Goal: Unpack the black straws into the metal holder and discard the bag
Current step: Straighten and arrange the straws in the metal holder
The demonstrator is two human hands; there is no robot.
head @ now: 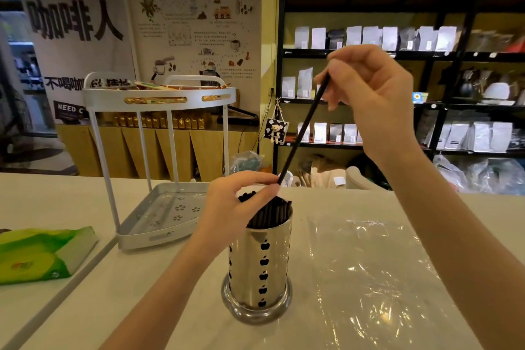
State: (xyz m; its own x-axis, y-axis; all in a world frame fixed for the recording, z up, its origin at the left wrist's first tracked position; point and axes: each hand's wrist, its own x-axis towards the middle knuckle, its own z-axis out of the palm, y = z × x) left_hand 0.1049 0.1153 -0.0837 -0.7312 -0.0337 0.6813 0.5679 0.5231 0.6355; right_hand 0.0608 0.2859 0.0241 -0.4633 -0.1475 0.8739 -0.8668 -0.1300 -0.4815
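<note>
A shiny metal holder (pixel 260 273) with black apple-shaped cutouts stands upright on the white counter, near the front centre. Several black straws (pixel 272 212) fill it, their tops leaning right. My left hand (pixel 231 207) rests on the holder's rim, fingers curled over the straw tops. My right hand (pixel 369 85) is raised above and to the right, pinching the upper end of a single black straw (pixel 302 131). That straw slants down-left, and its lower end meets my left fingertips. The clear plastic bag (pixel 372 273) lies flat on the counter, right of the holder.
A white two-tier metal rack (pixel 159 156) stands behind and left of the holder. A green tissue pack (pixel 39 253) lies at the left edge. Black shelves (pixel 397 77) with grey pouches fill the wall beyond the counter.
</note>
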